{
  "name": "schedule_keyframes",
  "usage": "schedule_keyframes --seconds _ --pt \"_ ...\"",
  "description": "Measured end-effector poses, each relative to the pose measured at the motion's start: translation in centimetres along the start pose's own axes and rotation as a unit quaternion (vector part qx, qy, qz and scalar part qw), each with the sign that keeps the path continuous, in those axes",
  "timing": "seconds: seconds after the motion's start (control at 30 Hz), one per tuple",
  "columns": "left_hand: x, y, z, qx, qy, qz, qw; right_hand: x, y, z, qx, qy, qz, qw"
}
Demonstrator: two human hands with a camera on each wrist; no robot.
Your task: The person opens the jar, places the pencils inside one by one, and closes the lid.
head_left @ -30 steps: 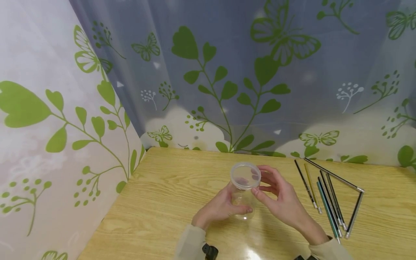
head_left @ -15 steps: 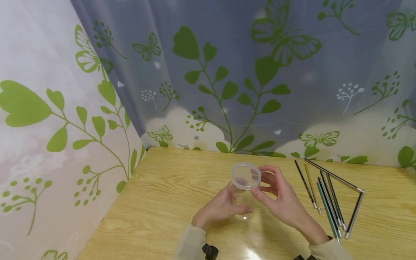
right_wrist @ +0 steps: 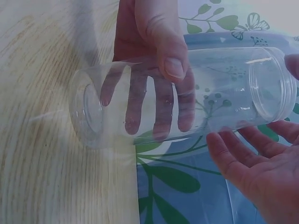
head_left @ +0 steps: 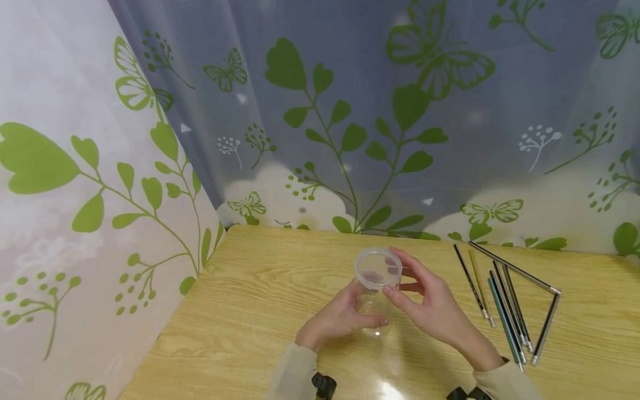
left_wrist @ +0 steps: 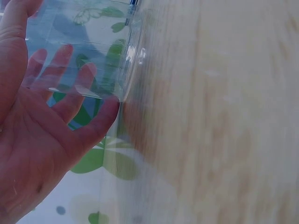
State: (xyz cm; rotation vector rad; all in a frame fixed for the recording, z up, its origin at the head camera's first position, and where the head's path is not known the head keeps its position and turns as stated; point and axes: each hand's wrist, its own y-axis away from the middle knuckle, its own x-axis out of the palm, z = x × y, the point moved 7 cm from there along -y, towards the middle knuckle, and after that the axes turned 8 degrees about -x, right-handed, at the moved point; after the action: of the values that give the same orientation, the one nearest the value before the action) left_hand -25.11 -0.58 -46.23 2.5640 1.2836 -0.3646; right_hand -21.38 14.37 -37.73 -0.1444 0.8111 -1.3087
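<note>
A clear plastic jar [head_left: 372, 303] stands upright at the middle of the table, its round translucent top [head_left: 378, 268] facing up. My left hand [head_left: 337, 316] holds the lower body, thumb across the near side; in the right wrist view its fingers show through the clear wall. Around the top rim, my right hand [head_left: 435, 305] has its thumb on the near side and fingers on the far right side. No contents are visible through the jar [right_wrist: 224, 84] in the right wrist view. Whether the top is a separate lid is hard to tell.
Several pencils [head_left: 505, 311] lie to the right of my right hand, mostly dark, with a yellow and a teal one among them. The wood-grain table [head_left: 240, 311] meets a leaf-and-butterfly patterned curtain [head_left: 320, 183] at the back and another at the left.
My right hand has turned slightly around the jar's top: its fingers have shifted left along the far rim and its thumb a little left. The left hand and jar stay nearly still.
</note>
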Motion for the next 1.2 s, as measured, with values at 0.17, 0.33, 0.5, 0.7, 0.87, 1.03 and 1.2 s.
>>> schedule_keyframes --seconds 0.17,0.33,0.5,0.7,0.87,1.03,1.2 --pt "0.04 -0.07 0.08 0.002 0.007 0.003 1.0 0.09 -0.22 -0.17 0.011 0.013 0.008 1.0" --pt "0.05 -0.14 0.0 0.015 0.015 0.009 0.9997 0.21 -0.39 -0.38 0.031 0.008 0.002 0.999" --pt "0.05 -0.12 0.02 0.016 0.016 0.009 0.9997 0.23 -0.54 -0.5 0.047 -0.011 -0.02 0.999" --pt "0.04 -0.05 0.16 0.005 0.015 0.006 0.9999 -0.1 -0.58 -0.33 0.025 -0.02 -0.023 0.999" --pt "-0.01 -0.04 0.26 -0.001 0.004 0.002 1.0 -0.28 -0.53 -0.2 0.002 -0.024 -0.003 1.0" --pt "-0.02 -0.06 0.21 0.003 0.003 0.002 1.0 -0.26 -0.59 -0.01 0.002 -0.011 0.006 1.0" --pt "0.05 -0.1 0.09 0.009 0.015 0.004 0.9998 -0.18 -0.84 0.08 0.017 -0.005 -0.004 1.0"
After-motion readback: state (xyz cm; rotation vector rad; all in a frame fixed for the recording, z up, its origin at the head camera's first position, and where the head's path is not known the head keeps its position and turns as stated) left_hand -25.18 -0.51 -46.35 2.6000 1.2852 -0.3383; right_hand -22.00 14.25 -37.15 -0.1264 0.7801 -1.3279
